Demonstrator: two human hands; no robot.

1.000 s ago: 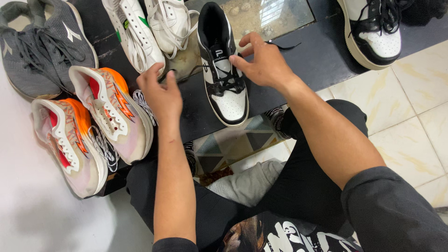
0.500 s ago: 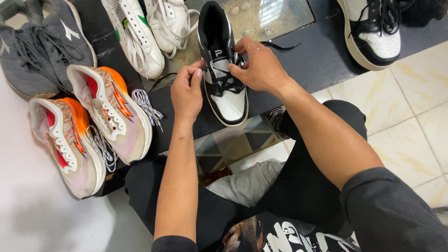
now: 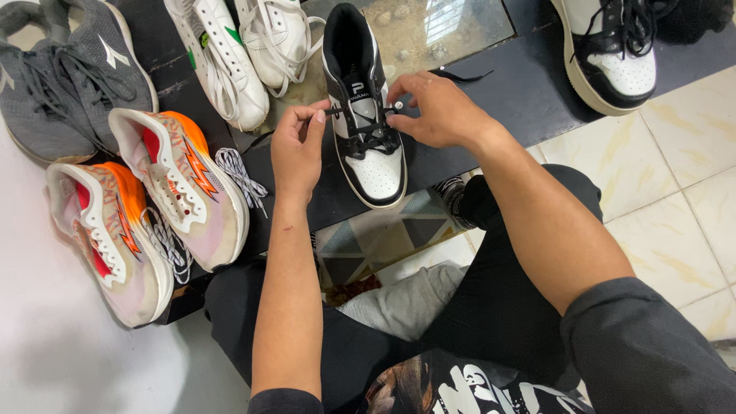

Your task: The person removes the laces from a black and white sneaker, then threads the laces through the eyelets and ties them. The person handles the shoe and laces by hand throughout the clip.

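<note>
While laced: sneaker (image 3: 366,130) between hands (image 3: 297,146).

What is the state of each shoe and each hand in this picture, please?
Black-and-white shoe: upright, partly laced, lace held at both sides.
Left hand: pinching the black lace.
Right hand: pinching the lace's other end.
Orange shoes: unlaced, loose laces beside them.
Grey shoes: laced.
White shoes: laced.
</note>
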